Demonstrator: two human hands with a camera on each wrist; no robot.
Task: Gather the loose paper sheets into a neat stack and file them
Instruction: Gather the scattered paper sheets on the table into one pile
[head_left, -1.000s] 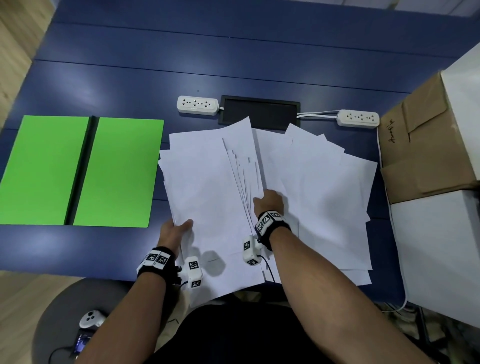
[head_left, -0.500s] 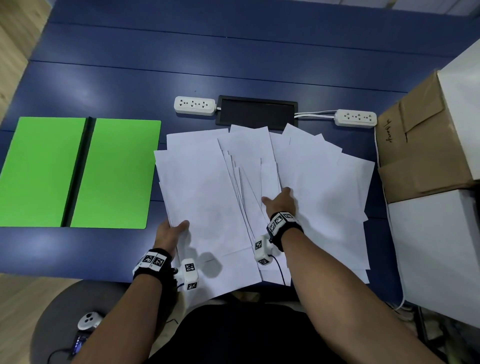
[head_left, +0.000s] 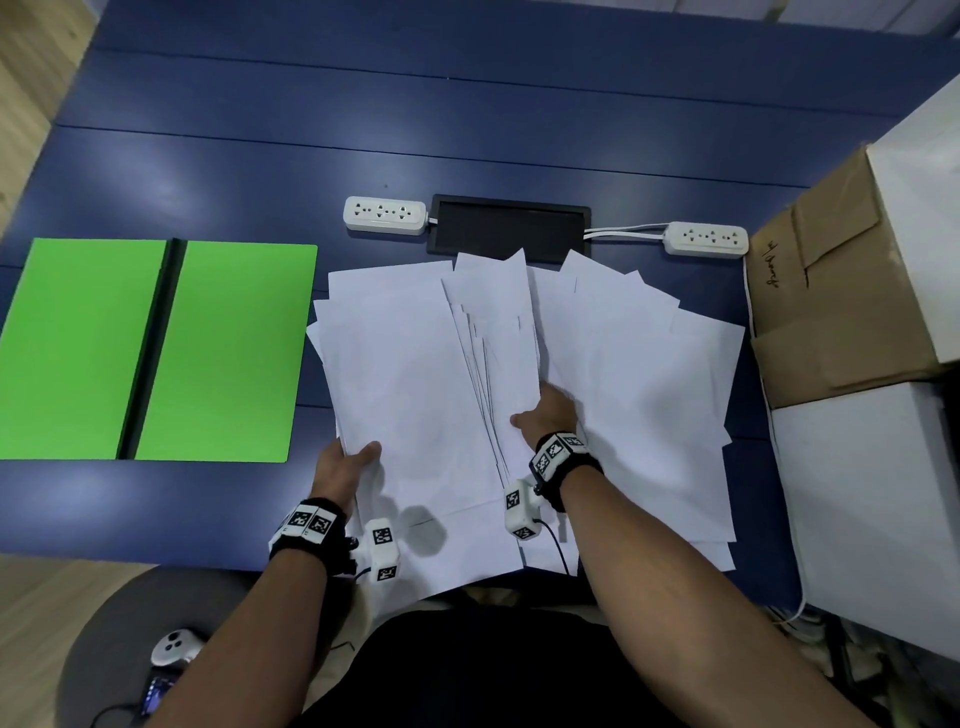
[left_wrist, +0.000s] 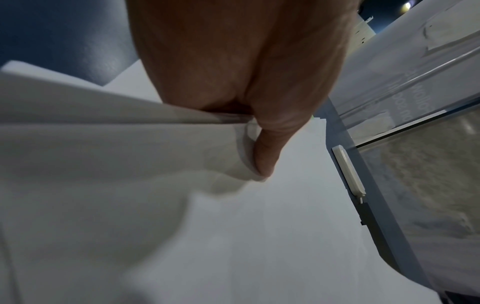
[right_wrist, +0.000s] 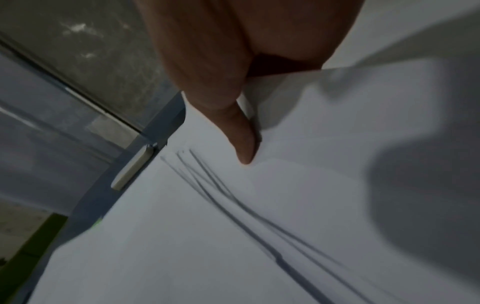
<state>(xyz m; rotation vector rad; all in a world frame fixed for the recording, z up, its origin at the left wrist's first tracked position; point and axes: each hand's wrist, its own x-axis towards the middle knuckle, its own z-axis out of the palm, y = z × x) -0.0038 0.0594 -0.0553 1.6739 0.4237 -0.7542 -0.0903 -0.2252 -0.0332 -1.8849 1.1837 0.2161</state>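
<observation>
Paper sheets (head_left: 415, 374) are lying fanned just right of the open green folder (head_left: 156, 348), overhanging the blue table (head_left: 467, 130) at its near edge. Left hand (head_left: 343, 467) is pinching their left edge; right hand (head_left: 548, 415) is pinching the middle sheets, bare table lying beyond them.

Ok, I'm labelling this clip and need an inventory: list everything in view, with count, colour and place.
paper sheets: many, white, fanned across the table's near middle
folder: one, green, open flat, left of the sheets
table: one, dark blue
power strips: two, white, one either side of the black panel
black panel: one, just beyond the sheets
cardboard box: one, brown, right
white boxes: two, one above and one nearer than the cardboard box
controller: one, white, on a grey seat, bottom left
left hand: grips the sheets' left edge
right hand: holds sheets mid-pile
</observation>
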